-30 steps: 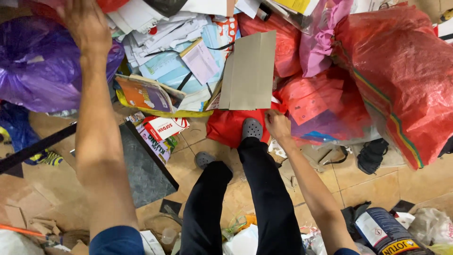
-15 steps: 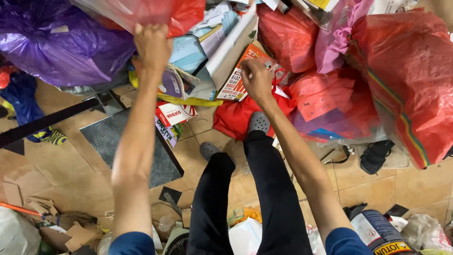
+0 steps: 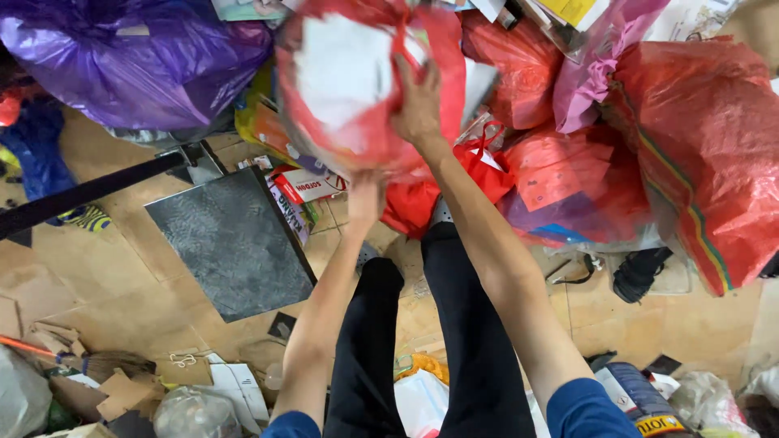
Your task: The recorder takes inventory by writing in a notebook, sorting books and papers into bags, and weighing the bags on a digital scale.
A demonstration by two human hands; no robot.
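Gripping a red plastic bag [image 3: 365,89] of paper, both hands hold it aloft: right hand [image 3: 419,101] on its face, left hand [image 3: 365,199] clutching underneath

A red-and-white printed carton [image 3: 304,186] lies on the floor beside the dark grey plate [image 3: 231,243]
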